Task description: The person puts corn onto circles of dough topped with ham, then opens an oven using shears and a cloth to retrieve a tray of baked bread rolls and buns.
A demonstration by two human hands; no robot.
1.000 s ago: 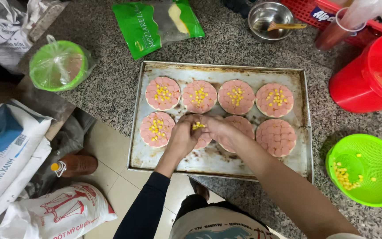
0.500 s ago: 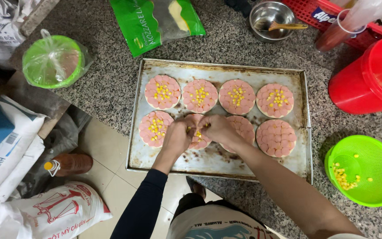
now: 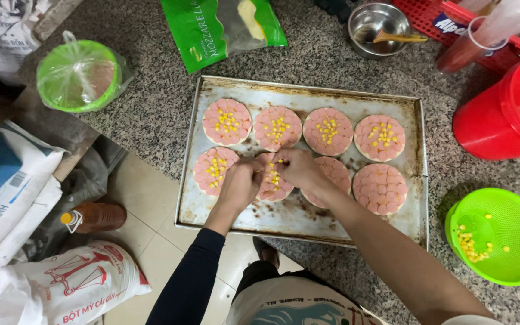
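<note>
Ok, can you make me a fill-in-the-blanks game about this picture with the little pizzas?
1. The metal baking tray holds ____ round bases topped with pink sausage slices.
2. Both hands, the left hand and the right hand, are over a base in the ____ row.
3. The yellow bits on the bases are ____ kernels.
4. The colander at the right is ____.

Missing words: eight; bottom; corn; green

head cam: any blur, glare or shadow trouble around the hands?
Head view: hands sharp, no motion blur; light even and soft; faint shadow under the red bucket; mild glare on the steel bowl; tray edges bow slightly from the wide lens.
</note>
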